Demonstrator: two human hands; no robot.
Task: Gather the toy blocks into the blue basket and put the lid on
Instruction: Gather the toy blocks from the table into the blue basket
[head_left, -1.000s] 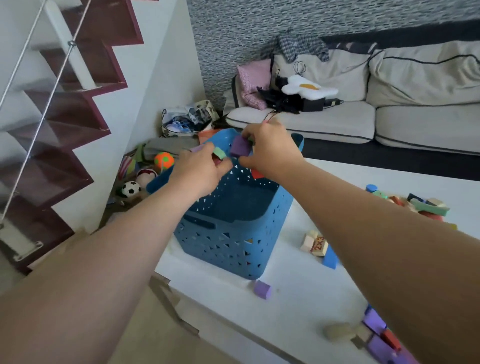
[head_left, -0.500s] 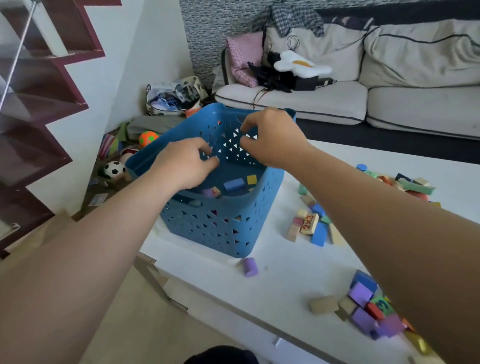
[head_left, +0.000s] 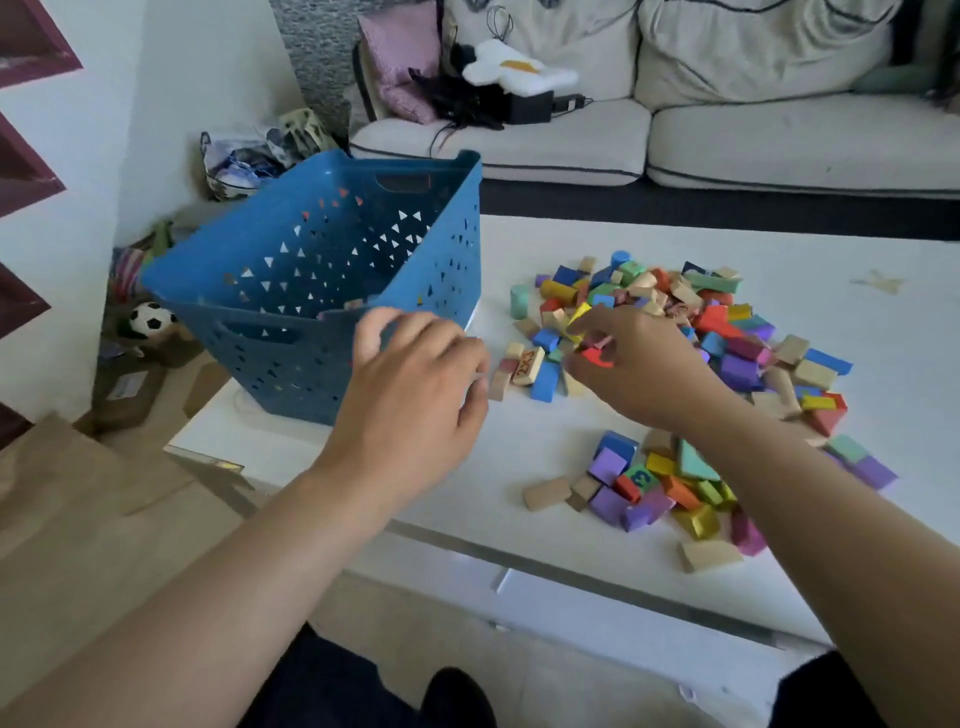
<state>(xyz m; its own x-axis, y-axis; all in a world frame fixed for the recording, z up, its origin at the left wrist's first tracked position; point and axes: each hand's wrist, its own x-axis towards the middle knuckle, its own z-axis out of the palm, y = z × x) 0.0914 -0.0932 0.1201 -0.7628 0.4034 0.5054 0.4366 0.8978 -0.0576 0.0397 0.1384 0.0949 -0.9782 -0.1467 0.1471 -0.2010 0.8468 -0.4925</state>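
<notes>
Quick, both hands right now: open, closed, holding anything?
Left hand: open, fingers loosely curled, holding nothing.
Right hand: closed on a few toy blocks.

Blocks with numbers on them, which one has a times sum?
The plain wooden block marked 2x3, lying beside a blue block at the big pile's left edge. The other numbered one, a green block in the nearer pile, shows only a 3.

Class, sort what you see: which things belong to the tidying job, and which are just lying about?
Job: blue basket, toy blocks, right hand gripping some; no lid visible.
Lying about: football, pink cushion, sofa.
</notes>
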